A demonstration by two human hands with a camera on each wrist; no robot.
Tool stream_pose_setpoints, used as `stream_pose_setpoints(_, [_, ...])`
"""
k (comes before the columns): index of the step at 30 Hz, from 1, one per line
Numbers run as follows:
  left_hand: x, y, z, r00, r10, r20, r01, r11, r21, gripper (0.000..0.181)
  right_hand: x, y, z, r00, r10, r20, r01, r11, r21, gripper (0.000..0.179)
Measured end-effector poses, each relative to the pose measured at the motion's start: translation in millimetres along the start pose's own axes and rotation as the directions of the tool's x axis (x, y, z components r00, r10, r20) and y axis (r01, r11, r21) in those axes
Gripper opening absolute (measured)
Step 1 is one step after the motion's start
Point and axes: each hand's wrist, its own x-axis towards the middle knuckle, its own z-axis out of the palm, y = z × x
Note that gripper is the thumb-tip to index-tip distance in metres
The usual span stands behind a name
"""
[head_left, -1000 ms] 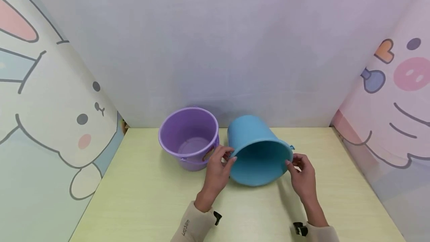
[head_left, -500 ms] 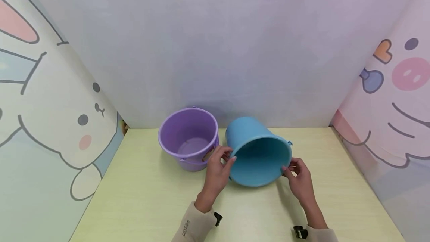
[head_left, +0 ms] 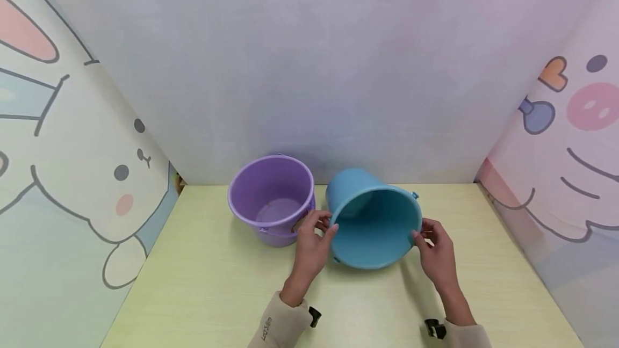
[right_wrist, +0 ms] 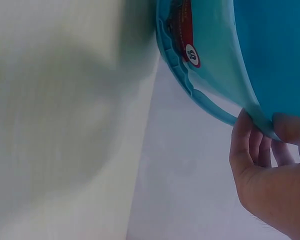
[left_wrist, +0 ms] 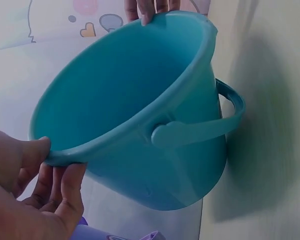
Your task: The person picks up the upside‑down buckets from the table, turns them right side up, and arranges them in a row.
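Observation:
A blue bucket (head_left: 372,240) is tipped on its side, its mouth facing the person. My left hand (head_left: 311,246) pinches the rim at its left, thumb inside and fingers outside. On the opposite side my right hand (head_left: 437,251) pinches the rim the same way. The left wrist view shows the bucket's handle (left_wrist: 200,132) hanging toward the table side. A red label (right_wrist: 186,35) sticks to the outer wall in the right wrist view. Just left of it, a purple bucket (head_left: 271,192) stands upright, its mouth up, close to my left hand.
Both buckets are at the back of a pale wooden table (head_left: 203,283). Behind them rises a plain light wall (head_left: 309,69). Side panels with a cartoon rabbit (head_left: 96,165) and a cartoon pig (head_left: 575,138) flank the table.
The blue bucket has turned about its axis; its handle knobs have shifted counterclockwise along the rim. My right hand moved down the rim, then back up to grip higher. The purple bucket stayed still.

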Motion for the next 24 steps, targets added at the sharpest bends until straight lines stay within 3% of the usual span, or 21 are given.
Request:
stream_pose_setpoints(12, [0.2, 3.9, -1.6, 0.990, -0.141, -0.016, 0.139, 0.986, -0.089, 0.020, 6.1, -14, -2, 0.996, 0.009, -0.084, -0.006, 0.999, 0.038, 0.036])
stream_pose_setpoints(24, [3.2, 6.1, -1.1, 0.981, -0.189, -0.044, 0.177, 0.964, -0.201, 0.021, 0.4, -19, -8, 0.997, 0.074, 0.007, -0.075, 0.993, 0.095, 0.049])
